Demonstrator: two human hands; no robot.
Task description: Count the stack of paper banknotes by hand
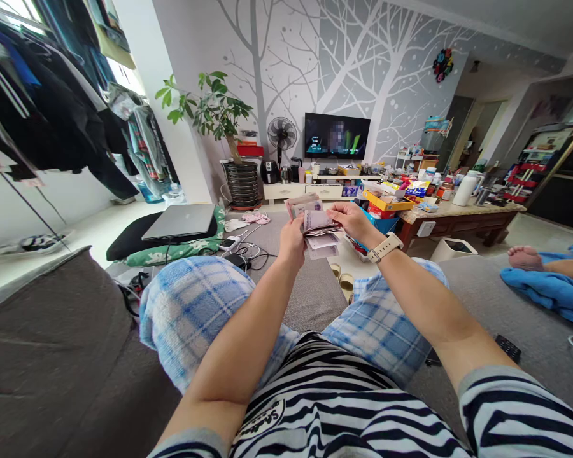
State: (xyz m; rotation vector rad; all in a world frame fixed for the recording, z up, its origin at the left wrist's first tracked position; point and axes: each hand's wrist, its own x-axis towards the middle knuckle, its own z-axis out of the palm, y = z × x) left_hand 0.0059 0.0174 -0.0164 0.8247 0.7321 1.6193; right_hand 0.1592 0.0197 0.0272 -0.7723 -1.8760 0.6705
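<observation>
Here, from the head view, both hands meet out in front of the knees, raised over the sofa (52, 343). The left hand (292, 242) is curled shut around the lower end of a stack of banknotes (315, 230), thumb pressed on the near face. The right hand (348, 219) pinches the top notes of that stack between thumb and fingers, its wrist carrying a watch (384, 247) with a pale strap. The notes fan upward and away from the hands, some pinkish, some grey; a few stick up behind the left hand's fingers.

Beyond the left hand, a closed laptop (179, 221) lies on a dark cushion, with cables (246, 251) and a phone on the floor between it and the hands. Just below the hands, slippers (344, 280) sit on the floor. Past the right hand stands a low tabletop (463, 213) crowded with boxes and bottles. Far beyond both hands, a television (337, 136) hangs on the tree-patterned wall, a fan (282, 135) and a potted plant (217, 121) to its left. To the right of the right arm, another person's foot (525, 257) rests on a blue towel (549, 286), and a remote (507, 348) lies on the sofa close to the right forearm.
</observation>
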